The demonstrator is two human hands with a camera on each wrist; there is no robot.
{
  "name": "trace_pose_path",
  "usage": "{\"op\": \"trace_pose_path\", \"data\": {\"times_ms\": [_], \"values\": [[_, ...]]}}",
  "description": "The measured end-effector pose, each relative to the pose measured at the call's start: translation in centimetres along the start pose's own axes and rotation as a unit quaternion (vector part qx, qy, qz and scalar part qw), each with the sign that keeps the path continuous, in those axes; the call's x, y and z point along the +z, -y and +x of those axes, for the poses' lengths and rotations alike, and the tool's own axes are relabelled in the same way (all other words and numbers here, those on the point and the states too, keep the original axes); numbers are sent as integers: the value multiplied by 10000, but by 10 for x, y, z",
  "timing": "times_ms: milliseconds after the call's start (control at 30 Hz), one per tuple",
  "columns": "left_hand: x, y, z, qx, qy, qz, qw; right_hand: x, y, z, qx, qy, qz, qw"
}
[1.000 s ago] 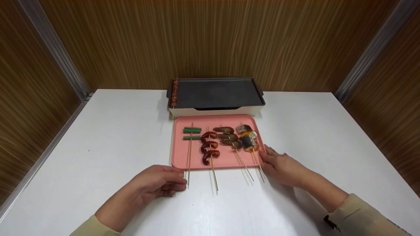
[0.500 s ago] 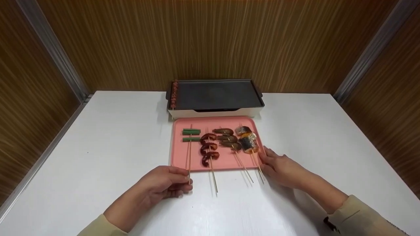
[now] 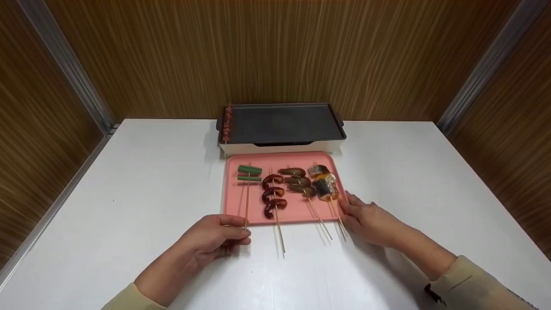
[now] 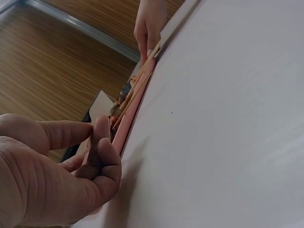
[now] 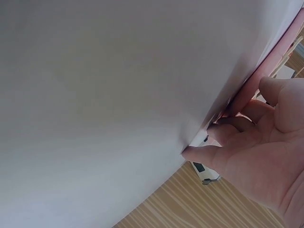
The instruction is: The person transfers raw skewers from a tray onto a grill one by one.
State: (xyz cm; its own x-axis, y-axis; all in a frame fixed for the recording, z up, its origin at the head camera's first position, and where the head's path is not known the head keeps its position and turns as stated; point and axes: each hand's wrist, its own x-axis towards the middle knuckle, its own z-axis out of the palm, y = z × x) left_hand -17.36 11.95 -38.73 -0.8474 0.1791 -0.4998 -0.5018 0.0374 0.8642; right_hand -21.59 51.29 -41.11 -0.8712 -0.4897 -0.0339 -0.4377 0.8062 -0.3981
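My left hand [image 3: 208, 237] pinches the lower stick end of a skewer of green vegetable pieces [image 3: 249, 169] between thumb and fingers. The green pieces tilt up over the left part of a pink tray [image 3: 234, 196]. At the tray's front right corner, my right hand [image 3: 373, 221] holds the rim, thumb at the front and fingers along the side. Beside the green skewer lie a skewer of dark red curled tentacle pieces [image 3: 274, 192], a skewer of brown shrimp [image 3: 297, 181] and a skewer of silvery fish chunks [image 3: 325, 186]. Their sticks stick out past the tray's front edge.
Behind the tray stands a white grill with a flat black plate [image 3: 284, 123]. A skewer of red meat pieces [image 3: 227, 125] lies along the plate's left edge. All stands on a white table [image 3: 163, 172], with wood-patterned walls [image 3: 275, 51] at back and sides.
My left hand has moved right to the green skewer's stick and taken hold of it. The green pieces have shifted up slightly and tilted. My right hand stays at the tray's corner.
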Motion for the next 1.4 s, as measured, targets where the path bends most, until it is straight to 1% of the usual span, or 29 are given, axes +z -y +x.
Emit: {"op": "trace_pose_path", "data": {"times_ms": [167, 367, 500, 667, 767, 967, 1200, 1400], "values": [[0, -3, -5, 146, 103, -11, 9998, 0, 0, 0, 4, 35, 31, 10000], [1, -11, -16, 253, 144, 89, 9995, 0, 0, 0, -5, 60, 31, 10000], [2, -22, -21, 333, 136, 235, 9991, -1, -1, 0, -9, 31, 2, 10000], [4, -41, -20, 439, 46, 365, 9984, -1, -1, -1, 16, 4, -24, 10000], [3, -54, -15, 505, -10, 360, 9981, -1, -1, -1, 50, -8, -16, 10000], [-2, -78, 0, 583, -63, 399, 9975, 1, 0, -1, 112, 2, 20, 9999], [-9, -106, 23, 736, -85, 373, 9966, 0, -1, -1, -24, -16, 99, 9999], [-10, -130, 47, 616, -261, 409, 9969, 0, -1, -1, 0, -43, 70, 10000]]}}
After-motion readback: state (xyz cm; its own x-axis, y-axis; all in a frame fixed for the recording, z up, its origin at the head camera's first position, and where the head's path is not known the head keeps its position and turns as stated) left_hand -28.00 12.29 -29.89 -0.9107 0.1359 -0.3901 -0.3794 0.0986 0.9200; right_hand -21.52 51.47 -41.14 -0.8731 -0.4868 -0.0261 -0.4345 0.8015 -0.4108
